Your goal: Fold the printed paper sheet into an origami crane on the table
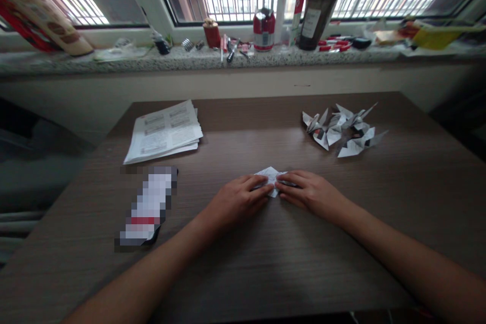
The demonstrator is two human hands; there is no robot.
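Observation:
On the dark wooden table lies a small piece of folded paper (271,174), white with faint print, its corners pointing out between my fingers. My left hand (242,195) grips its left side, fingertips pressed on top. From the right, my right hand (309,190) holds the opposite side in the same way, with the two sets of fingertips almost meeting. Both thumbs and parts of the paper are hidden under the hands. Beyond my right hand sits a cluster of folded paper cranes (341,129) made from printed sheets.
A stack of printed paper sheets (167,129) lies at the back left of the table (243,268). Nearer, a phone (148,207) has a blurred screen. Along the stone windowsill (197,63) stand a red can (264,30), a dark drink cup (318,15), a bottle and small tools.

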